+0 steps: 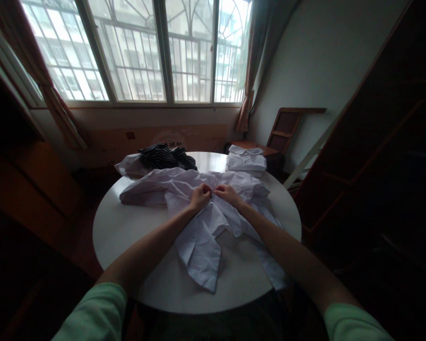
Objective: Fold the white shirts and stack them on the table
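Note:
A white shirt (202, 227) lies spread and rumpled across the round white table. Its sleeves hang toward the near edge, and the right one reaches over it. My left hand (200, 196) pinches the cloth near the shirt's middle, fingers closed. Right beside it, my right hand (227, 193) pinches the same area, the two sets of fingertips almost meeting. Whether a button sits between the fingers is too small to tell. Folds of the shirt bunch up behind both hands.
The table (128, 237) holds a folded stack of white clothes (246, 158) at the back right. A black striped garment (163, 156) lies at the back left. Behind stand a wooden chair (284, 128) and a long cardboard box (128, 142) under the window.

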The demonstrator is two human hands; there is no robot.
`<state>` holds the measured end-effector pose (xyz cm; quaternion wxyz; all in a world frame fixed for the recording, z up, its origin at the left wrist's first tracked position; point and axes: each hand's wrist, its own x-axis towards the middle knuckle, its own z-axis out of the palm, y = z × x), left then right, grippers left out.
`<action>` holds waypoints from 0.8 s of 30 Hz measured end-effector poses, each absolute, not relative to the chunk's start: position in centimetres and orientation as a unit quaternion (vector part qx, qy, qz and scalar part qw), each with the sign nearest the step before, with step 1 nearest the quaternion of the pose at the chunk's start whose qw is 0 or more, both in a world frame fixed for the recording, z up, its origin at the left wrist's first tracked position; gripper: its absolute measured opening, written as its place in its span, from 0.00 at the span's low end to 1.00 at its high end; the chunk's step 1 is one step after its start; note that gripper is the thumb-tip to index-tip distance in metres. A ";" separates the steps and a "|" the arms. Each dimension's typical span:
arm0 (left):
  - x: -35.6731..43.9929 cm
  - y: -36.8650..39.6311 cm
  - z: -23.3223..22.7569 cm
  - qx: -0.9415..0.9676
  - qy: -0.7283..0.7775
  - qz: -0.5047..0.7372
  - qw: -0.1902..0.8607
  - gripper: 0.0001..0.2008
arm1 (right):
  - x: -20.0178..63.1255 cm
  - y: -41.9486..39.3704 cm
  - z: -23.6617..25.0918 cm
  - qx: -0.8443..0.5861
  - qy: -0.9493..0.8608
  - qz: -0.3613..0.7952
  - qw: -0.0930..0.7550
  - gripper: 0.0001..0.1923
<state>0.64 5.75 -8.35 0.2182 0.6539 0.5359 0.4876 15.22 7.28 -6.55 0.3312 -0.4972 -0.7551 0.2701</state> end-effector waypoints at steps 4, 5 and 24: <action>0.0 6.4 -8.4 0.623 0.496 0.510 0.326 0.02 | 15.1 7.1 -6.5 -0.511 -0.747 0.262 0.333 0.07; -0.2 6.5 -8.3 0.608 0.484 0.514 0.363 0.02 | 15.1 7.1 -6.5 -0.514 -0.746 0.260 0.335 0.07; -1.5 6.2 -7.7 0.579 0.391 0.492 0.520 0.14 | 15.3 7.5 -6.7 -0.475 -0.748 0.309 0.346 0.06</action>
